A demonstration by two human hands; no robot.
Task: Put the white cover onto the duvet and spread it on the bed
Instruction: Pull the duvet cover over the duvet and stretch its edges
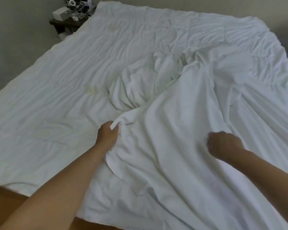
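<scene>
Head view: crumpled white fabric cover [181, 138] lying over wrinkled white quilted duvet [56, 97]. Cover edge gripped by left hand [108, 135] fingers; cover fabric clenched by right hand [223, 143] fingers.

A plain pale wall [20, 39] runs behind and to the left, dim in soft, flat light; a dark wooden side table [63, 25] stands in the far corner — cluttered with a white box [61, 14] and tangled cables [80, 9]; warm orange-brown floor [5, 198] shows at the near left.
</scene>
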